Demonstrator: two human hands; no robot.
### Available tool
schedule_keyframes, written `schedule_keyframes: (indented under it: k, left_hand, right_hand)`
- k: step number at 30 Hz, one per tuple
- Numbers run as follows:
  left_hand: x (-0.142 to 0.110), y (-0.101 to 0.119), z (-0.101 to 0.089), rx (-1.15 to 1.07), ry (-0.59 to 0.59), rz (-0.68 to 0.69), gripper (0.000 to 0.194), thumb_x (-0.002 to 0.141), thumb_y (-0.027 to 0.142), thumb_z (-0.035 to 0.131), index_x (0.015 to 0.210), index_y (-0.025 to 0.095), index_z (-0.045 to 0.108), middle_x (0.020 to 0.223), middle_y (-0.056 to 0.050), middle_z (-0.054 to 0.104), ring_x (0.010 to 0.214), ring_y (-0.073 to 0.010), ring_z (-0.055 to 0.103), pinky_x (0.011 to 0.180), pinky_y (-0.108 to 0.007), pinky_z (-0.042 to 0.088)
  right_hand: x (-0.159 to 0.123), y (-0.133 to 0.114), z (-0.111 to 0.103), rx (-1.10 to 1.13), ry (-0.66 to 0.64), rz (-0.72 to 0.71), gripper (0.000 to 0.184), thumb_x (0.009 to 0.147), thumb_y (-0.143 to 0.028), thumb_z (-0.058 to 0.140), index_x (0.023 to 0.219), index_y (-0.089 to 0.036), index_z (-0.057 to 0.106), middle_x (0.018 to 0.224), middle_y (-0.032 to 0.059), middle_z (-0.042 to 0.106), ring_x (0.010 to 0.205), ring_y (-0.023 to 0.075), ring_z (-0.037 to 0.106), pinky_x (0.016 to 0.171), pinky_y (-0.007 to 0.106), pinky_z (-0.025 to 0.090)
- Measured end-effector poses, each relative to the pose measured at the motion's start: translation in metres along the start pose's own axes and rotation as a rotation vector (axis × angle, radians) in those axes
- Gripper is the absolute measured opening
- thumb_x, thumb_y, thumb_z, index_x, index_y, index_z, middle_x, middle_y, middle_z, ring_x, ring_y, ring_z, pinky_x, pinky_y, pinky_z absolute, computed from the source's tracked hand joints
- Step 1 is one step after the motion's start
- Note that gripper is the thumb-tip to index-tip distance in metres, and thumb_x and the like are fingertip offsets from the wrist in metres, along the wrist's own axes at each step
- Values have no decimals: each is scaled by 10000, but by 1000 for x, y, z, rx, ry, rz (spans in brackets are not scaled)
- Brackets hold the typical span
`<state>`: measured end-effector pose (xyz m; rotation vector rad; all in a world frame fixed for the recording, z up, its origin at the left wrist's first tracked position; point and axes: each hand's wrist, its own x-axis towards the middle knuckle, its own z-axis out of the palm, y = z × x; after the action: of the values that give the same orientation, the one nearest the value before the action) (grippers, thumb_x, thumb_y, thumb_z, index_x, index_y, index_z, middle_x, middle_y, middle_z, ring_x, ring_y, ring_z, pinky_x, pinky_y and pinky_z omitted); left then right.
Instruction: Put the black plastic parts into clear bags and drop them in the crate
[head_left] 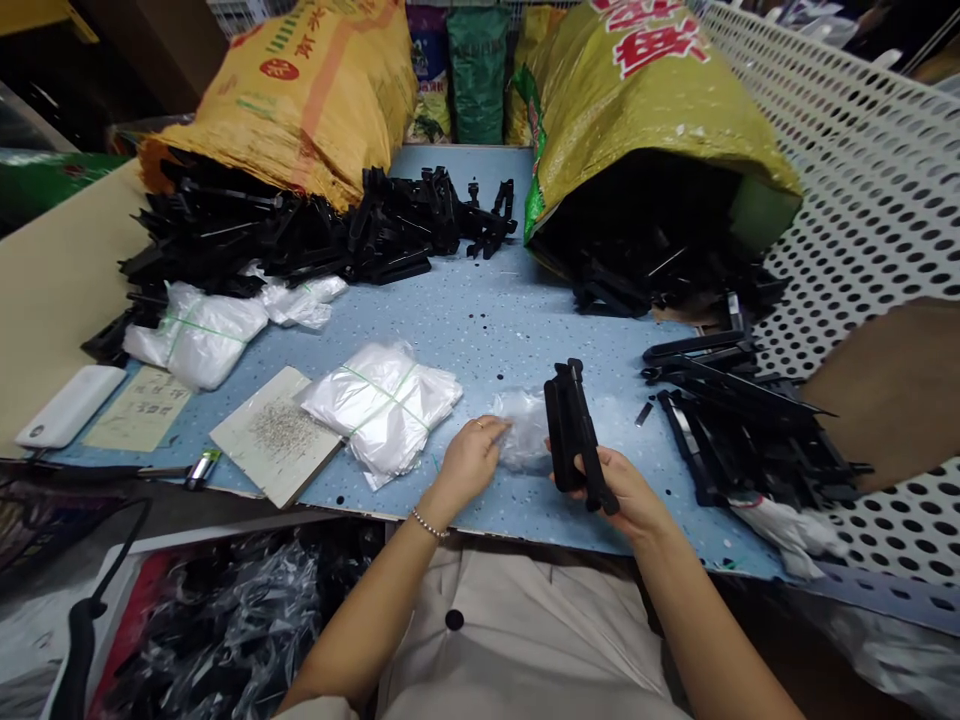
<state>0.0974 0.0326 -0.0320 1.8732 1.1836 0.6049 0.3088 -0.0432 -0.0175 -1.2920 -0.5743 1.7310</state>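
Note:
My right hand (626,490) is closed round a black folded plastic part (574,425), holding it upright over the blue table (480,320). My left hand (469,460) pinches a small clear plastic bag (525,428) that lies just left of the black part. A bracelet sits on my left wrist. A bundle of clear bags tied with a green band (382,400) lies to the left of my left hand.
Piles of black plastic parts spill from a yellow sack (300,90) at back left and a green-yellow sack (645,90) at back right. More black parts (742,420) lie on the right. A white power bank (71,405), a lighter (201,468) and cardboard (274,435) lie left.

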Motion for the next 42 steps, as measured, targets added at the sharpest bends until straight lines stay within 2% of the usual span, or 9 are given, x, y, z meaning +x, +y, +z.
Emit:
schedule_keyframes:
  k: [7, 12, 15, 20, 25, 31, 36, 39, 42]
  left_hand:
    - [7, 10, 24, 6, 193, 91, 325, 832, 186, 473, 1107, 181, 647, 1099, -76, 614, 1026, -118, 592, 989, -280, 495]
    - [9, 11, 36, 17, 87, 169, 494, 806, 112, 460, 1286, 211, 523, 1297, -90, 500, 1129, -120, 560, 975, -263, 515]
    - [7, 7, 33, 42, 35, 240, 606, 808, 92, 434, 1397, 229, 393, 1418, -103, 395, 1262, -140, 495, 986, -252, 523]
    - [-7, 8, 35, 252, -101, 436, 744, 827, 47, 300, 1511, 256, 95, 1533, -108, 247, 1419, -182, 355, 1115, -339, 464]
    - [-16, 12, 54, 208, -47, 492, 811, 837, 49, 298, 1505, 294, -89, 1563, -108, 158, 1480, -183, 239, 1165, -362, 418]
    - [-30, 19, 43, 120, 88, 543, 815, 844, 67, 347, 1512, 263, -75, 1514, -144, 225, 1458, -195, 286, 1180, -367, 406]
    - [-40, 35, 24, 170, -78, 690, 768, 832, 34, 280, 1517, 273, 28, 1480, -91, 351, 1409, -159, 371, 1135, -328, 458]
    - [-45, 48, 8, 112, -143, 617, 570, 869, 149, 382, 1437, 170, 346, 1366, -119, 477, 1307, -152, 479, 1091, -284, 485]
    - [-63, 63, -30, -48, -73, 462, 377, 878, 291, 480, 1196, 133, 607, 1163, -101, 600, 1126, -99, 576, 1029, -216, 501]
  right_hand:
    - [-43, 6, -16, 23, 134, -6, 505, 689, -451, 780, 1063, -132, 665, 874, 82, 658, 606, 91, 544, 537, 187, 441]
    - [-80, 27, -6, 320, -264, 256, 478, 739, -488, 739, 1049, -131, 670, 756, 68, 623, 576, 93, 571, 489, 161, 456]
    - [-73, 41, -6, 559, -311, 362, 435, 758, -424, 752, 1050, -116, 658, 756, 30, 603, 617, 27, 561, 509, 58, 452]
    - [-38, 45, -12, 861, -343, 167, 395, 833, -280, 699, 1139, -59, 581, 775, 3, 580, 548, -26, 493, 438, -7, 403]
    - [-25, 42, 14, 1100, -353, 28, 331, 876, -138, 591, 1197, -105, 522, 739, -51, 534, 488, -57, 446, 393, -62, 310]
    - [-19, 25, 33, 301, 120, -93, 451, 741, -417, 744, 1019, -99, 586, 702, -4, 554, 483, 22, 464, 368, 97, 359]
    - [-9, 19, 31, -242, 362, -277, 526, 728, -440, 702, 1111, -141, 500, 752, -3, 573, 575, 85, 513, 480, 184, 446]
    - [-15, 17, 40, -467, 339, -378, 487, 774, -375, 649, 1173, -174, 457, 883, 21, 614, 699, 98, 568, 627, 202, 493]
    - [-27, 11, 51, -508, 13, -356, 406, 814, -367, 632, 1139, -171, 489, 953, 49, 626, 774, 109, 598, 702, 217, 511]
